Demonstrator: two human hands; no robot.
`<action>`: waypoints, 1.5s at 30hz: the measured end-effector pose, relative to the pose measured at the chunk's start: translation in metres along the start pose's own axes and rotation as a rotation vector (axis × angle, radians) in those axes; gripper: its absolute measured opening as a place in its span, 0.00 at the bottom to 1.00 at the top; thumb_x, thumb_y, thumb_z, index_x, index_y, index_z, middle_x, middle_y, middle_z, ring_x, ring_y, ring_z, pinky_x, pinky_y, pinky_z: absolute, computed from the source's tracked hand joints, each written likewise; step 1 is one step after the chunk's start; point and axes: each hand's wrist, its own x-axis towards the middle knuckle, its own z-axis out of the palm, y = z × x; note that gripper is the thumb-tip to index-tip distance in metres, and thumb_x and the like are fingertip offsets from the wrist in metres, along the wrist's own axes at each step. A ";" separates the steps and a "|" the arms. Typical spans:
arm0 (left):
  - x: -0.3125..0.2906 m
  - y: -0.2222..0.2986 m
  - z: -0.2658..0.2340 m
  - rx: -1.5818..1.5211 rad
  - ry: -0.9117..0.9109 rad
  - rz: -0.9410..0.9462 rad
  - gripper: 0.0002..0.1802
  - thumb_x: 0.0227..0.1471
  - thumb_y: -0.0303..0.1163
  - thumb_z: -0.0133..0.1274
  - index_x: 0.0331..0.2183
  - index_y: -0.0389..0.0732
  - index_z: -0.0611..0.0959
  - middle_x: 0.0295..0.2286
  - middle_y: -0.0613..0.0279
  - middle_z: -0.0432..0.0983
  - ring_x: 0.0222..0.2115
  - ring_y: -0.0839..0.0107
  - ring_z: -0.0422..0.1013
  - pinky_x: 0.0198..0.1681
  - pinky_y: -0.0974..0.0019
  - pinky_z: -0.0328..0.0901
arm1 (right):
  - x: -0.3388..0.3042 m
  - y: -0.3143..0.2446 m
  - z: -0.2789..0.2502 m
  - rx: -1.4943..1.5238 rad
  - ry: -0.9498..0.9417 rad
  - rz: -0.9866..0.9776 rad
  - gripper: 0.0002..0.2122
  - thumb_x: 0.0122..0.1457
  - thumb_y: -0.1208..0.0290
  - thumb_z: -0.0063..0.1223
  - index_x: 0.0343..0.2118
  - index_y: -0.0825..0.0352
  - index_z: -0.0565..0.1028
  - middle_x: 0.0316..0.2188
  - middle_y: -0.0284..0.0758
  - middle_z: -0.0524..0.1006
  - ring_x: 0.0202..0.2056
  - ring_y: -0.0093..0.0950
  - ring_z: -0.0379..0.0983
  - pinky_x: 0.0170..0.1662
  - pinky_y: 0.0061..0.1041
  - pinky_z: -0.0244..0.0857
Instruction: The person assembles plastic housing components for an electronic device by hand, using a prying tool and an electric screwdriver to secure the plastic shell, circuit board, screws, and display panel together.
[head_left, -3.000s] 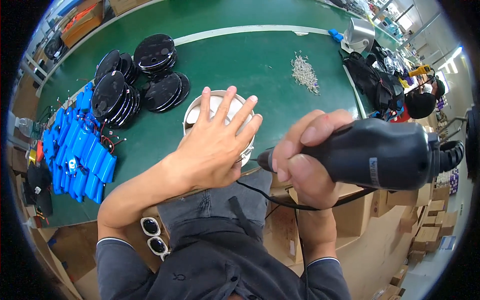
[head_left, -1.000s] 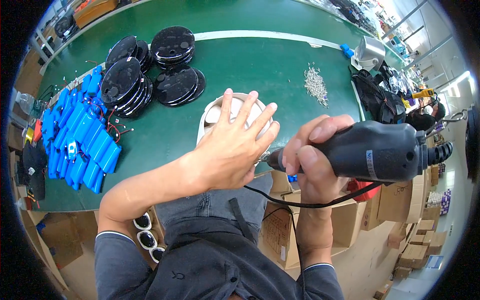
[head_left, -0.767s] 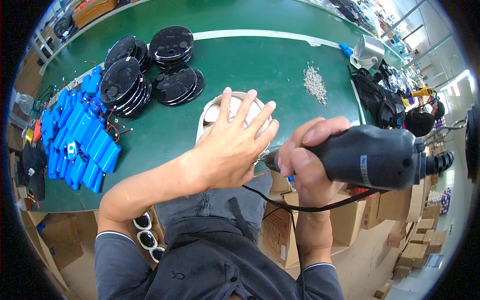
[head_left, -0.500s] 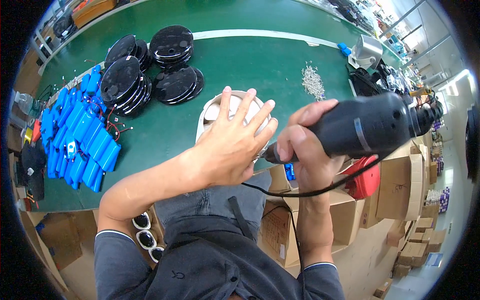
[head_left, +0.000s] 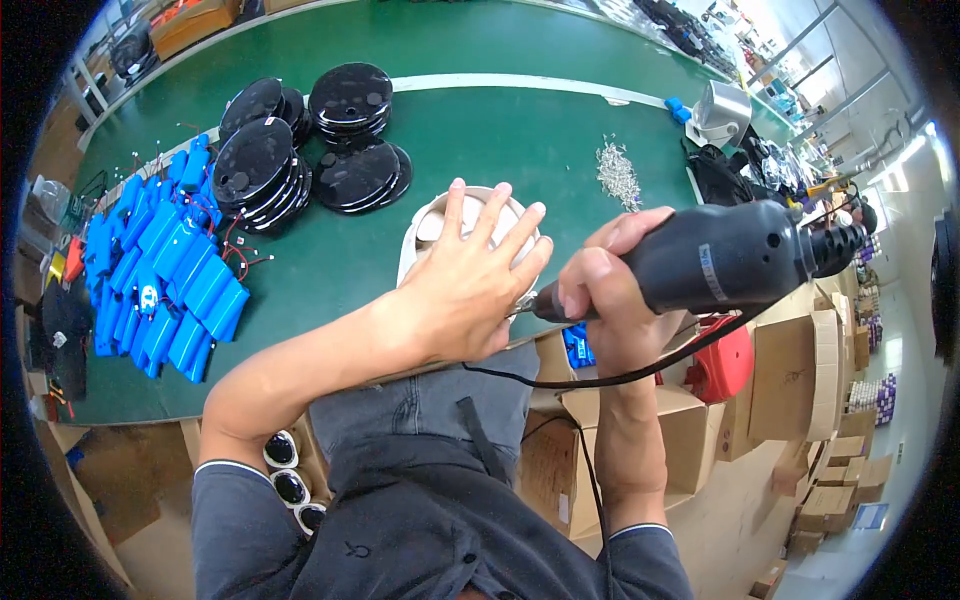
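Note:
My left hand lies with fingers spread across a round white plastic housing at the table's near edge, pressing on it from above. Much of the housing is hidden beneath the palm. A black corded electric screwdriver is gripped in my right hand, held nearly level. Its bit points left at the housing's right side, close to my left thumb. Whether the bit sits in a screw cannot be made out. The black cord loops under my right wrist.
Blue wired battery packs are heaped at the left. Stacks of glossy black discs stand behind them. Small screws lie in a pile at the right, near a silver lamp-like part. Cardboard boxes and a red stool are below right.
The whole view has shifted slightly, so the table things appear a little lower. My left hand stays on the housing. The screwdriver remains aimed at its side, with its body a touch lower.

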 end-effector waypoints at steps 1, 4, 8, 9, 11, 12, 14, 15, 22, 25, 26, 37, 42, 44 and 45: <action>0.000 0.000 0.000 0.002 0.002 -0.001 0.44 0.31 0.41 0.63 0.52 0.35 0.68 0.55 0.42 0.58 0.57 0.38 0.53 0.54 0.27 0.47 | 0.000 -0.003 0.001 0.000 -0.002 -0.003 0.08 0.49 0.80 0.57 0.30 0.66 0.70 0.22 0.31 0.71 0.20 0.21 0.68 0.24 0.22 0.64; 0.002 0.002 -0.001 0.023 -0.071 -0.041 0.47 0.33 0.42 0.59 0.57 0.37 0.62 0.58 0.42 0.52 0.59 0.36 0.48 0.55 0.26 0.44 | 0.000 -0.017 -0.001 -0.059 0.021 -0.209 0.10 0.49 0.79 0.47 0.35 0.67 0.62 0.20 0.36 0.64 0.13 0.22 0.60 0.19 0.24 0.61; 0.001 0.001 0.000 0.022 -0.064 -0.061 0.46 0.37 0.46 0.61 0.57 0.40 0.63 0.59 0.43 0.51 0.59 0.37 0.47 0.55 0.26 0.44 | 0.002 -0.036 -0.005 -0.091 0.106 -0.237 0.11 0.50 0.79 0.47 0.36 0.66 0.62 0.21 0.36 0.65 0.13 0.22 0.59 0.20 0.24 0.62; 0.002 0.001 -0.001 -0.001 -0.039 -0.066 0.47 0.38 0.47 0.61 0.57 0.41 0.63 0.59 0.44 0.50 0.60 0.38 0.46 0.55 0.26 0.44 | 0.004 -0.038 -0.008 -0.092 0.070 -0.255 0.10 0.50 0.79 0.47 0.36 0.66 0.62 0.21 0.36 0.65 0.13 0.22 0.60 0.20 0.24 0.62; 0.010 0.004 -0.007 -0.051 0.006 -0.006 0.43 0.40 0.47 0.61 0.56 0.41 0.65 0.58 0.43 0.53 0.60 0.39 0.47 0.56 0.27 0.44 | 0.007 -0.044 -0.013 -0.092 0.034 -0.279 0.10 0.50 0.78 0.47 0.36 0.66 0.62 0.22 0.36 0.65 0.13 0.22 0.60 0.21 0.24 0.62; 0.015 0.005 -0.010 -0.106 0.045 0.045 0.40 0.42 0.47 0.61 0.55 0.41 0.67 0.57 0.43 0.56 0.60 0.41 0.48 0.57 0.29 0.45 | 0.008 -0.046 -0.015 -0.087 0.042 -0.278 0.11 0.50 0.78 0.47 0.36 0.66 0.62 0.22 0.36 0.65 0.14 0.22 0.60 0.21 0.24 0.62; 0.033 0.006 -0.011 -0.218 0.023 0.091 0.35 0.44 0.44 0.60 0.52 0.40 0.70 0.54 0.42 0.60 0.60 0.43 0.50 0.57 0.31 0.45 | 0.009 -0.050 -0.019 -0.078 0.047 -0.285 0.11 0.51 0.78 0.47 0.37 0.66 0.62 0.23 0.37 0.66 0.14 0.22 0.61 0.22 0.24 0.62; 0.042 0.009 -0.010 -0.335 -0.003 0.135 0.30 0.47 0.42 0.59 0.49 0.39 0.72 0.51 0.42 0.65 0.59 0.45 0.51 0.58 0.32 0.46 | 0.009 -0.053 -0.022 -0.073 0.062 -0.291 0.11 0.51 0.78 0.47 0.37 0.66 0.63 0.23 0.37 0.66 0.14 0.22 0.61 0.22 0.24 0.62; 0.100 0.003 0.005 -0.222 -0.158 0.192 0.10 0.46 0.35 0.57 0.26 0.38 0.80 0.23 0.51 0.78 0.31 0.53 0.76 0.39 0.53 0.66 | 0.009 -0.065 -0.040 -0.108 0.195 -0.309 0.12 0.51 0.78 0.48 0.39 0.67 0.63 0.24 0.37 0.66 0.16 0.22 0.62 0.23 0.23 0.62; 0.156 -0.011 0.027 -0.108 -0.258 0.165 0.08 0.43 0.32 0.57 0.26 0.37 0.80 0.25 0.46 0.78 0.33 0.51 0.76 0.33 0.53 0.70 | 0.008 -0.077 -0.061 -0.078 0.174 -0.358 0.14 0.48 0.81 0.51 0.38 0.67 0.64 0.22 0.36 0.68 0.17 0.22 0.63 0.24 0.22 0.62; 0.176 -0.013 0.039 -0.135 -0.260 0.147 0.08 0.43 0.30 0.56 0.26 0.36 0.80 0.26 0.45 0.78 0.33 0.49 0.75 0.34 0.53 0.70 | 0.007 -0.079 -0.062 -0.073 0.195 -0.369 0.14 0.47 0.82 0.51 0.38 0.68 0.64 0.22 0.37 0.68 0.17 0.22 0.63 0.22 0.21 0.62; 0.204 -0.100 0.055 -0.357 -0.128 -0.087 0.15 0.52 0.31 0.50 0.42 0.38 0.79 0.36 0.45 0.77 0.40 0.50 0.73 0.43 0.55 0.68 | 0.009 -0.061 -0.101 -0.145 -0.184 -0.345 0.24 0.50 0.65 0.59 0.47 0.71 0.65 0.35 0.44 0.72 0.31 0.32 0.74 0.36 0.28 0.71; 0.118 -0.114 0.015 -0.689 -0.135 -0.137 0.17 0.55 0.37 0.48 0.43 0.36 0.78 0.37 0.48 0.77 0.39 0.54 0.73 0.44 0.58 0.66 | 0.092 0.048 -0.126 0.355 -0.067 0.067 0.28 0.62 0.54 0.45 0.58 0.71 0.60 0.56 0.45 0.64 0.60 0.37 0.57 0.61 0.41 0.51; 0.078 -0.134 0.023 -0.729 -0.085 -0.044 0.20 0.58 0.40 0.46 0.47 0.36 0.75 0.38 0.50 0.77 0.40 0.61 0.73 0.46 0.61 0.66 | 0.115 0.117 -0.107 0.457 -0.044 0.281 0.28 0.62 0.55 0.46 0.58 0.71 0.59 0.57 0.42 0.63 0.61 0.34 0.56 0.62 0.37 0.51; 0.061 -0.146 0.034 -0.647 -0.057 0.049 0.22 0.60 0.42 0.44 0.49 0.37 0.73 0.38 0.51 0.76 0.41 0.64 0.72 0.47 0.62 0.65 | 0.123 0.140 -0.093 0.473 -0.040 0.343 0.28 0.62 0.56 0.46 0.58 0.71 0.60 0.57 0.39 0.64 0.60 0.33 0.56 0.61 0.35 0.52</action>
